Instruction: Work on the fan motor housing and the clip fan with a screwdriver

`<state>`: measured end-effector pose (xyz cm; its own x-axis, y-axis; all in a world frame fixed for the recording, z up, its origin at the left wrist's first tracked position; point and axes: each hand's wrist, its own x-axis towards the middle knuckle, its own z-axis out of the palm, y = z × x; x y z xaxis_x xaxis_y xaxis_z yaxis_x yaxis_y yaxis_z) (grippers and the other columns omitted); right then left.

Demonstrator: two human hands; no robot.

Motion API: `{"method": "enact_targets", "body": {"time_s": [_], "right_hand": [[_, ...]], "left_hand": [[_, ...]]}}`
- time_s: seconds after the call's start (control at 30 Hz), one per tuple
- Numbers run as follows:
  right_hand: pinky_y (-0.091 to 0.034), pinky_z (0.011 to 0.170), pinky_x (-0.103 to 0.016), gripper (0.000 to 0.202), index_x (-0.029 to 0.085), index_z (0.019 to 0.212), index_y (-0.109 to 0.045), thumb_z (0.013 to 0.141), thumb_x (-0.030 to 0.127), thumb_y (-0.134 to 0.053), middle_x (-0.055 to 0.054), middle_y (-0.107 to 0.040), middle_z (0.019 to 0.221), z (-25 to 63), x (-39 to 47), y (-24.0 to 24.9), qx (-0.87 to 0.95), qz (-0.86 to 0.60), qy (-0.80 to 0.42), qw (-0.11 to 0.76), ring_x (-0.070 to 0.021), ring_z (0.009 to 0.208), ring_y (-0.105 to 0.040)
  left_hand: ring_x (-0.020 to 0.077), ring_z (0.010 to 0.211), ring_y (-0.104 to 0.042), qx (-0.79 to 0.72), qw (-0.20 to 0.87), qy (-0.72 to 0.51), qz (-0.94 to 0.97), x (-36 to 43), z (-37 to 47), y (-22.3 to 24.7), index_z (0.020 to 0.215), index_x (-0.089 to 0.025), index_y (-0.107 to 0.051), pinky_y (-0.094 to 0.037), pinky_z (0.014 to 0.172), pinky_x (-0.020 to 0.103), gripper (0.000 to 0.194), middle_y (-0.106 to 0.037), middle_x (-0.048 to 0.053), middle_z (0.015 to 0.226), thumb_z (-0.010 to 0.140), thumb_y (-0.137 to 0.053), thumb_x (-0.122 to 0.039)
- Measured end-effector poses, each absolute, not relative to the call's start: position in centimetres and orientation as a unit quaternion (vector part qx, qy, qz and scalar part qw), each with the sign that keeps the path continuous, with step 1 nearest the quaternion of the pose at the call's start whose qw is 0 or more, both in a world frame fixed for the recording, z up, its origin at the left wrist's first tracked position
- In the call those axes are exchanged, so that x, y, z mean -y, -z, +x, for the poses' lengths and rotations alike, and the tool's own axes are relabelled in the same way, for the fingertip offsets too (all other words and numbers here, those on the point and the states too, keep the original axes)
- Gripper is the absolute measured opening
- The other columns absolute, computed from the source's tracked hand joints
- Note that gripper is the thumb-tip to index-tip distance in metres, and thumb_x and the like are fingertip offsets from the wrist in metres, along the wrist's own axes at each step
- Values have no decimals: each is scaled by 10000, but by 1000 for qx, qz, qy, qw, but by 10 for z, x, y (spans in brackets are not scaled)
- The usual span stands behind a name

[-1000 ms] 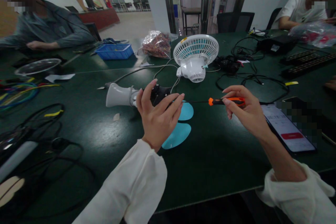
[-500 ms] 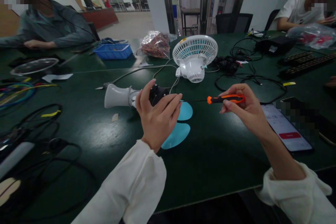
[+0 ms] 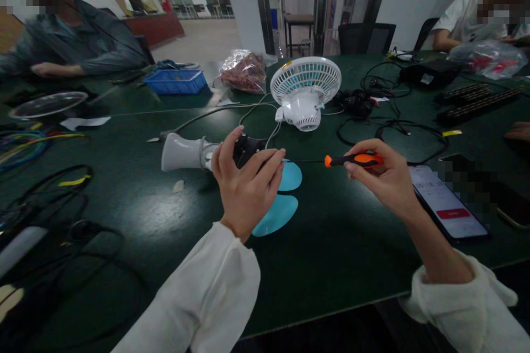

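Note:
My right hand (image 3: pixel 381 174) grips a screwdriver (image 3: pixel 360 160) with an orange and black handle. Its thin shaft points left, and the tip is hidden at my left fingertips. My left hand (image 3: pixel 248 185) is closed around the black end (image 3: pixel 247 149) of a white fan base (image 3: pixel 182 153) lying on its side. The left palm and fingers cover much of that black part. Light blue fan blades (image 3: pixel 278 215) lie on the table just behind and beneath the left hand. Beyond both hands, the white fan head (image 3: pixel 304 94) with its round cage rests on the table.
A phone (image 3: pixel 451 204) lies by my right forearm. Behind are a blue tray (image 3: pixel 176 81), a plastic bag of reddish-brown pieces (image 3: pixel 244 71) and black cables (image 3: pixel 393 127). More cables (image 3: pixel 78 226) spread at the left. Other people sit on both far sides.
The screwdriver handle appears turned, with its orange and black areas facing differently, and my right fingers have shifted on it. My left hand keeps its hold. The whole view has moved slightly.

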<state>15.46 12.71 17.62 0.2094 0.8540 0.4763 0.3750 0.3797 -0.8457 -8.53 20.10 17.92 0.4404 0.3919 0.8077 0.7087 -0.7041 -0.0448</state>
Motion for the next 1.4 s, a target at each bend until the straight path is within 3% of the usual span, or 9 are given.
{"method": "enact_targets", "body": {"time_s": [0.2,0.43,0.6,0.77,1.0,1.2,1.4], "right_hand": [[-506,503,-208,114,216,934,-641,861,300,-617,33,-599,673,156,-129,-175,610,-540,-199,545,-96,533,-594],[-562,619,-220,249,240,995,-576,778,203,-694,-8,-607,1003,156,-127,-175,603,-490,-241,582,-121,762,-637],[-575,556,-239,274,243,1017,-557,786,263,-703,5,-603,929,153,-128,-175,579,-495,-239,602,-109,646,-631],[-525,475,-215,176,231,1039,-584,891,327,-579,25,-584,739,153,-130,-173,589,-522,-255,562,-98,539,-602],[-553,553,-231,402,289,1148,-495,799,204,-675,-12,-594,1094,155,-128,-174,579,-478,-290,594,-88,640,-591],[-543,486,-239,454,314,1249,-429,849,253,-633,3,-606,975,152,-129,-173,551,-464,-309,621,-84,546,-582],[-455,385,-191,284,274,1173,-532,897,334,-562,8,-588,898,152,-131,-172,560,-503,-305,584,-62,489,-532]], "left_hand": [[325,1406,-264,330,195,414,-825,-202,-85,-179,1132,-302,-655,-282,1093,571,357,-723,-8,1048,797,-659,-177],[322,1409,-269,327,176,428,-824,-202,-85,-179,1112,-301,-667,-266,1099,576,344,-724,8,1028,792,-656,-174],[350,1405,-269,321,182,435,-821,-202,-84,-179,1098,-277,-675,-268,1080,598,322,-719,17,1036,796,-644,-169],[342,1401,-282,322,193,432,-820,-201,-84,-179,1107,-275,-668,-277,1086,584,329,-714,11,1043,797,-647,-166],[337,1380,-325,326,198,434,-816,-201,-85,-177,1083,-284,-673,-293,1080,576,305,-709,3,1030,797,-655,-181],[332,1388,-314,323,199,432,-818,-201,-85,-179,1083,-268,-670,-293,1079,574,299,-712,16,1022,799,-651,-178],[334,1393,-302,325,206,428,-818,-200,-85,-178,1093,-266,-665,-297,1079,568,311,-716,7,1020,794,-664,-184]]}}
